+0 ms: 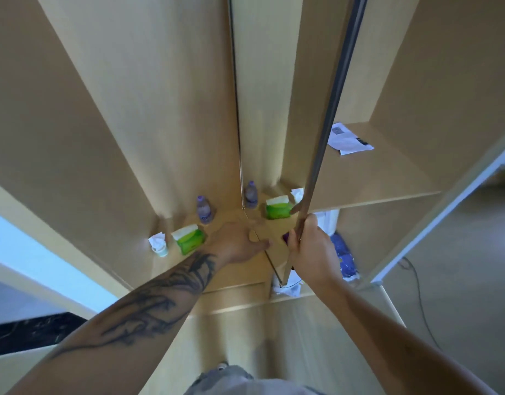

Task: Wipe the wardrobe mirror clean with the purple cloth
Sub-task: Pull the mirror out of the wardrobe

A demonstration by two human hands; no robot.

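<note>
Right hand (pixel 308 246) grips mirror door (pixel 328 115) edge, pinching purple cloth (pixel 286 237); left hand (pixel 237 243) rests flat, fingers extended, beside it.

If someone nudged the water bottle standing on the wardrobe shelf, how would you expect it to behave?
The water bottle stands upright and is narrow, so it would probably tip rather than slide. Once on its side, its round body would likely roll along the shelf. It looks like clear thin plastic, so probably light and not fragile.
</note>
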